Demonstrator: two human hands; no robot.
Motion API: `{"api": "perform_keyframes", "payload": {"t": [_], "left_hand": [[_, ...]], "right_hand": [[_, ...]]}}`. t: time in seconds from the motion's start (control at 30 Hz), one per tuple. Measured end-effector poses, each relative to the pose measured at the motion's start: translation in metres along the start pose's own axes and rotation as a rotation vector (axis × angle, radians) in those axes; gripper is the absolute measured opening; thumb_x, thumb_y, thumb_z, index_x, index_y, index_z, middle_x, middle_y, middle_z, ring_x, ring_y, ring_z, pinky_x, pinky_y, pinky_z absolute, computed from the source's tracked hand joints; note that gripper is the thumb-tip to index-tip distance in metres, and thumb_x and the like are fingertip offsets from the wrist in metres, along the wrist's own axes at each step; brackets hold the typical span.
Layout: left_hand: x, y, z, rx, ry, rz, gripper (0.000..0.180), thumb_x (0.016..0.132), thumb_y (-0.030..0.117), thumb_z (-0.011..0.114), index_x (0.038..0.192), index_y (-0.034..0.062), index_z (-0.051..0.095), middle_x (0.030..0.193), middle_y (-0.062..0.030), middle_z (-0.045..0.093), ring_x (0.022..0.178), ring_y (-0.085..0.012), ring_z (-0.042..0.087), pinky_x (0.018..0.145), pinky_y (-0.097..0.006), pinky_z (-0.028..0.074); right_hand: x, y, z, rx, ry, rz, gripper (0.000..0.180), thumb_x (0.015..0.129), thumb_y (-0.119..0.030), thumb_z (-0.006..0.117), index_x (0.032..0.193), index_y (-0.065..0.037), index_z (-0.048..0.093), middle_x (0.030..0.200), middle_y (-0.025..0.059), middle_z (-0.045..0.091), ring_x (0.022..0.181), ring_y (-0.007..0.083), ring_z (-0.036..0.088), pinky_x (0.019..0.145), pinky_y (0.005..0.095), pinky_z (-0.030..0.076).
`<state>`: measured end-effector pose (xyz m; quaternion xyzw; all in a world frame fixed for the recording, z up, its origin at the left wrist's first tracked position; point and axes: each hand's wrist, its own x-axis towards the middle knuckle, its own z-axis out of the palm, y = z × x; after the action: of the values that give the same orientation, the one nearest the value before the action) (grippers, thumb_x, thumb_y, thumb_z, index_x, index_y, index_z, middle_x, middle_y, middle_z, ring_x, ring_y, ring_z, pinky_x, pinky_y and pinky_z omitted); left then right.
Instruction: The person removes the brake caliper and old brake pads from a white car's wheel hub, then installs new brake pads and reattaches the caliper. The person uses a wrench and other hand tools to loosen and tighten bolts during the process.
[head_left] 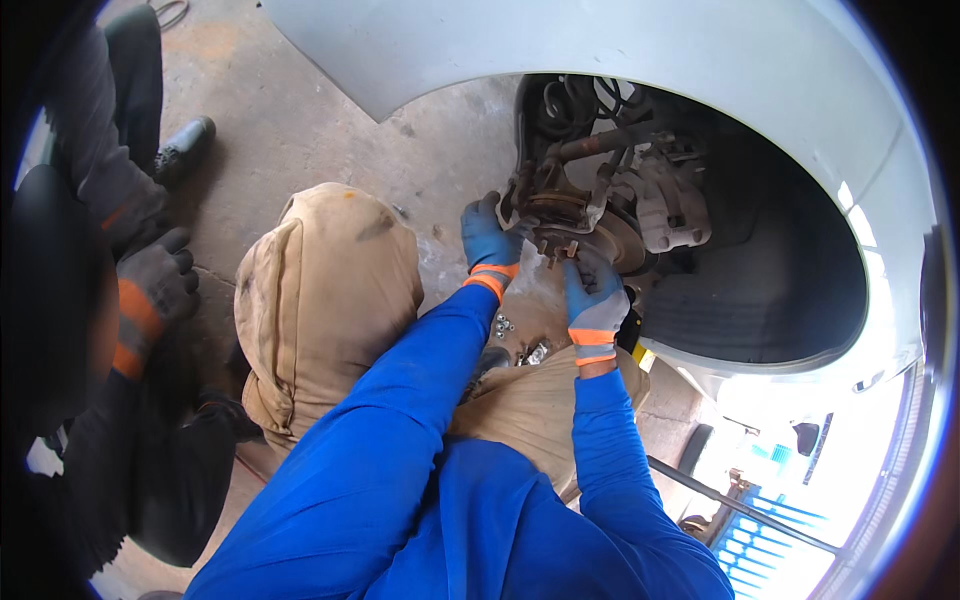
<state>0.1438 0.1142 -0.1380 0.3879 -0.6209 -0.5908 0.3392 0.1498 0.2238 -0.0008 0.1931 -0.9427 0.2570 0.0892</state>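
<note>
Our left hand (489, 236) and right hand (594, 284) curl by the hub (556, 207) between them, but we can't tell if they pinch it, and a slip could scrape us on its bolts (572, 249).

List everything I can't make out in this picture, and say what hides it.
All in the head view:
Left hand and right hand: their gloved backs hide whether the fingers grip anything.
Coil spring: its top is hidden behind the pale car body.
Pale car body: its upper part is cut off by the top edge.
Small shiny nuts: too small to show threads.
Bright background: detail lost in glare.
</note>
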Motion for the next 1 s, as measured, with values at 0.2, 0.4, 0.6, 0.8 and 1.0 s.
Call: {"api": "perform_keyframes", "payload": {"t": [0.2, 0.4, 0.6, 0.8, 1.0], "left_hand": [[-0.007, 0.011, 0.005, -0.052, -0.204, -0.097, 0.055, 0.071, 0.032, 0.081, 0.115, 0.0069, 0.061, 0.103, -0.0163, 0.059, 0.099, -0.0325, 0.057, 0.085, -0.041, 0.046], [-0.007, 0.009, 0.009, -0.058, -0.237, -0.159, 0.059, 0.070, 0.036, 0.080, 0.116, 0.0051, 0.061, 0.098, -0.0171, 0.062, 0.094, -0.0353, 0.058, 0.082, -0.042, 0.047], [-0.002, 0.011, 0.015, -0.218, -0.268, -0.279, 0.050, 0.074, 0.034, 0.077, 0.112, 0.0040, 0.065, 0.105, -0.0169, 0.061, 0.098, -0.0320, 0.059, 0.085, -0.038, 0.046], [0.001, 0.011, 0.013, -0.128, -0.310, -0.242, 0.050, 0.074, 0.032, 0.077, 0.113, 0.0046, 0.065, 0.103, -0.0149, 0.061, 0.098, -0.0306, 0.057, 0.085, -0.038, 0.045], [0.003, 0.019, 0.007, -0.029, -0.239, -0.120, 0.059, 0.068, 0.038, 0.081, 0.112, 0.0042, 0.062, 0.099, -0.0171, 0.061, 0.094, -0.0369, 0.059, 0.081, -0.044, 0.048]], "right_hand": [[0.009, 0.009, 0.013, -0.028, -0.035, 0.027, 0.019, 0.076, -0.021, 0.078, 0.087, -0.006, 0.072, 0.077, 0.0089, 0.070, 0.064, 0.0196, 0.067, 0.060, 0.0317, 0.051], [0.028, -0.014, 0.019, -0.192, -0.017, -0.052, 0.019, 0.079, -0.031, 0.074, 0.084, -0.013, 0.074, 0.070, 0.0061, 0.070, 0.062, 0.0241, 0.067, 0.061, 0.0334, 0.051], [0.036, 0.000, 0.032, -0.351, 0.047, 0.003, 0.030, 0.077, -0.044, 0.073, 0.083, -0.014, 0.076, 0.072, 0.0064, 0.070, 0.064, 0.0266, 0.067, 0.061, 0.0355, 0.051], [0.037, -0.003, 0.034, -0.317, 0.074, 0.045, 0.032, 0.077, -0.046, 0.072, 0.080, -0.014, 0.076, 0.069, 0.0091, 0.068, 0.063, 0.0279, 0.066, 0.060, 0.0376, 0.050], [0.035, 0.007, 0.031, -0.300, 0.079, 0.028, 0.029, 0.076, -0.038, 0.076, 0.078, -0.009, 0.075, 0.068, 0.0075, 0.069, 0.059, 0.0223, 0.066, 0.059, 0.0327, 0.050]]}}
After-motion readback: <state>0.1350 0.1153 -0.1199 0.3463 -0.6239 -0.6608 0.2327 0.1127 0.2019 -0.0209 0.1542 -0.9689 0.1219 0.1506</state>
